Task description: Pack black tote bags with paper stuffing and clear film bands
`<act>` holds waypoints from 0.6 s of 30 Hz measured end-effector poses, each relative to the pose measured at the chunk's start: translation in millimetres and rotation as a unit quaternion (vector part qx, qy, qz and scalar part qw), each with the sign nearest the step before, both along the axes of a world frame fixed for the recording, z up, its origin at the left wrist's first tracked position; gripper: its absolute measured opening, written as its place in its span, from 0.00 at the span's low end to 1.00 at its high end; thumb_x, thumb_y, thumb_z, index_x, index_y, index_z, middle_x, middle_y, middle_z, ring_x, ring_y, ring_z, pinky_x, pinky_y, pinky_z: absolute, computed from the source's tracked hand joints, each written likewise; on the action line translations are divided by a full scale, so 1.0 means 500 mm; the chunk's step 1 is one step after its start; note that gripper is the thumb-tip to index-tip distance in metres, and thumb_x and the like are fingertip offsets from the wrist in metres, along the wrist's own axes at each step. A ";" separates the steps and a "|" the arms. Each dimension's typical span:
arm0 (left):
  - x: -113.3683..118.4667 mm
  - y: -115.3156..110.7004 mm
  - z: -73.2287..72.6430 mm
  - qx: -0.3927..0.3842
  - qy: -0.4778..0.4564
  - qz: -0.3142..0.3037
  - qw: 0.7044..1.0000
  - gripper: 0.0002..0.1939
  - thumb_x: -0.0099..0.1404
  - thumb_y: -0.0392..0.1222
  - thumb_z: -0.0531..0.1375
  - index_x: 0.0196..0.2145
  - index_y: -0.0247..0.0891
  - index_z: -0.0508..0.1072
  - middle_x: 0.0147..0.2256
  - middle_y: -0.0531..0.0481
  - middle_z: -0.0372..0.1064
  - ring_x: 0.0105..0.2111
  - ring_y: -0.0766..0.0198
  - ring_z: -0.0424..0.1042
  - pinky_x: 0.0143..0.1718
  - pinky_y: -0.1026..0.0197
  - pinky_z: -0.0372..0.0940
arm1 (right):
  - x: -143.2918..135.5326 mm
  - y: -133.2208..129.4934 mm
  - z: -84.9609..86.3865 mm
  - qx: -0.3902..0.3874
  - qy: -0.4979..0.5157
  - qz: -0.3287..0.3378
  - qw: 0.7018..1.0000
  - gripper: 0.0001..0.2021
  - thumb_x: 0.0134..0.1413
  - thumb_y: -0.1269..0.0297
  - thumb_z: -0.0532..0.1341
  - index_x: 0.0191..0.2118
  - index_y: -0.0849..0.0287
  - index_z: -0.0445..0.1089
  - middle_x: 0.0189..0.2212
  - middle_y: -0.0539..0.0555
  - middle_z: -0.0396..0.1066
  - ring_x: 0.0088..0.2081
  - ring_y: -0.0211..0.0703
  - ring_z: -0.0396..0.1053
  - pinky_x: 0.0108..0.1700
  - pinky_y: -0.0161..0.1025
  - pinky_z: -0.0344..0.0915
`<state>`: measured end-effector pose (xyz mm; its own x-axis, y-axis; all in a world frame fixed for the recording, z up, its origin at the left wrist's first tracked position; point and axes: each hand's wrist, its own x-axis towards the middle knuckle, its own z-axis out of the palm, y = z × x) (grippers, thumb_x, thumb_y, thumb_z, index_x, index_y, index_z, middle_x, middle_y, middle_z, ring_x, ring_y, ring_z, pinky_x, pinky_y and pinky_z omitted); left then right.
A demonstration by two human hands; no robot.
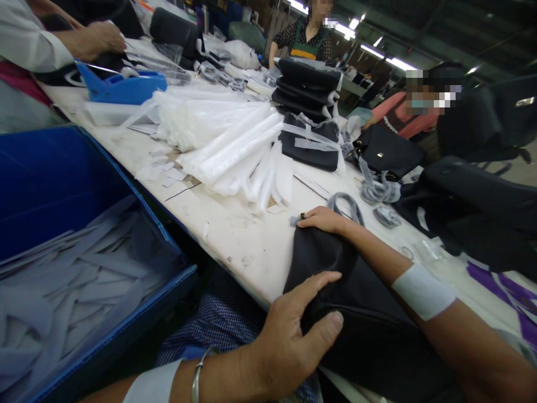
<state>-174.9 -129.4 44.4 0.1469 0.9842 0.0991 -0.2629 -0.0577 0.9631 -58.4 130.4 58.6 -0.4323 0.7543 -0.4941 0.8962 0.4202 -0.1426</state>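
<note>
Clearly, a black bag (377, 330) is held at the near edge of the worktop (247, 240), its lower part extended toward the bottom right of the view. Its far corner, beside a small metal fitting (302, 216), is gripped by the right hand (322, 219), whose fingers are closed over the material. The left hand (289, 341) is laid against the near side of the bag, with thumb and forefinger spread wide apart and a seamed edge seen between them; its other fingers are hidden. A white band (423, 291) is worn on the right forearm, and a silver bangle (200, 375) on the left wrist.

Just beyond the right hand, a coiled strap (346, 204) is seen, covered in translucent wrapping. Farther across the worktop, a fanned pile of white wrapping sheets (235, 145) is spread, with a blue tape dispenser (121, 84) placed behind it to the left. Folded black bags (308, 84) are stacked beyond the pile. At the left, a blue bin (46, 179) is filled with pale strips (96, 280). Two persons are seen across the worktop, and a co-worker's hand (94, 40) is visible at the upper left.
</note>
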 end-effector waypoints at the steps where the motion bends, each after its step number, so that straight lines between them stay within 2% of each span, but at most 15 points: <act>1: -0.009 0.007 -0.002 0.009 -0.003 -0.019 1.000 0.22 0.70 0.44 0.55 0.60 0.44 0.66 0.60 0.52 0.64 0.61 0.57 0.62 0.65 0.56 0.55 | 0.003 -0.001 -0.003 0.003 0.005 0.000 1.000 0.20 0.48 0.43 0.58 0.28 0.56 0.74 0.25 0.50 0.71 0.34 0.47 0.68 0.36 0.37 0.60; 3: -0.029 0.025 -0.013 0.018 -0.018 -0.059 0.998 0.20 0.73 0.41 0.49 0.58 0.42 0.69 0.59 0.51 0.66 0.61 0.58 0.62 0.66 0.55 0.53 | 0.009 -0.003 -0.009 0.008 0.016 0.003 1.000 0.21 0.50 0.43 0.57 0.27 0.57 0.73 0.24 0.49 0.70 0.33 0.45 0.67 0.35 0.36 0.59; 5: -0.045 0.045 -0.030 0.029 -0.015 -0.089 0.995 0.22 0.72 0.37 0.47 0.60 0.42 0.67 0.60 0.51 0.65 0.62 0.58 0.61 0.66 0.54 0.53 | 0.013 -0.005 -0.016 0.018 0.025 0.005 1.000 0.22 0.52 0.44 0.56 0.26 0.58 0.73 0.24 0.50 0.70 0.32 0.44 0.67 0.34 0.36 0.58; 7: -0.054 0.068 -0.047 0.078 0.043 -0.093 0.992 0.25 0.69 0.31 0.49 0.61 0.44 0.65 0.60 0.50 0.65 0.61 0.59 0.62 0.65 0.55 0.54 | 0.012 -0.009 -0.020 0.035 0.029 0.004 0.999 0.22 0.54 0.45 0.55 0.26 0.58 0.73 0.24 0.51 0.71 0.32 0.44 0.67 0.33 0.36 0.57; 9: -0.057 0.094 -0.056 0.166 0.145 -0.089 0.971 0.28 0.65 0.27 0.49 0.60 0.44 0.66 0.59 0.48 0.65 0.59 0.61 0.64 0.63 0.57 0.57 | 0.009 -0.015 -0.023 0.058 0.031 0.001 0.998 0.23 0.56 0.46 0.54 0.27 0.59 0.75 0.27 0.54 0.73 0.33 0.45 0.68 0.33 0.37 0.57; 12: -0.058 0.143 -0.049 0.303 0.286 -0.082 0.906 0.27 0.64 0.26 0.51 0.57 0.45 0.70 0.61 0.46 0.61 0.60 0.60 0.62 0.61 0.56 0.59 | 0.005 -0.025 -0.025 0.090 0.026 -0.008 0.996 0.24 0.59 0.48 0.51 0.31 0.60 0.78 0.32 0.59 0.76 0.36 0.49 0.70 0.33 0.38 0.57; 15: -0.060 0.203 -0.026 0.417 0.364 -0.109 0.826 0.25 0.64 0.26 0.52 0.55 0.45 0.71 0.65 0.46 0.55 0.65 0.57 0.54 0.65 0.52 0.54 | 0.002 -0.036 -0.029 0.111 0.019 -0.016 0.994 0.25 0.61 0.49 0.49 0.35 0.61 0.78 0.34 0.62 0.77 0.36 0.50 0.72 0.33 0.38 0.58; 18: -0.059 0.257 -0.007 0.476 0.388 -0.176 0.769 0.28 0.62 0.23 0.52 0.57 0.41 0.69 0.62 0.46 0.62 0.65 0.60 0.55 0.67 0.53 0.49 | 0.000 -0.042 -0.031 0.126 0.021 -0.012 0.992 0.27 0.63 0.50 0.48 0.33 0.62 0.78 0.33 0.63 0.77 0.35 0.50 0.72 0.32 0.38 0.58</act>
<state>-204.2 -1.0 40.8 0.7666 0.4051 0.4981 0.2091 -0.8911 0.4028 -58.6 109.4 43.2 -0.4279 0.8621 -0.2715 0.9023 0.4250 -0.0728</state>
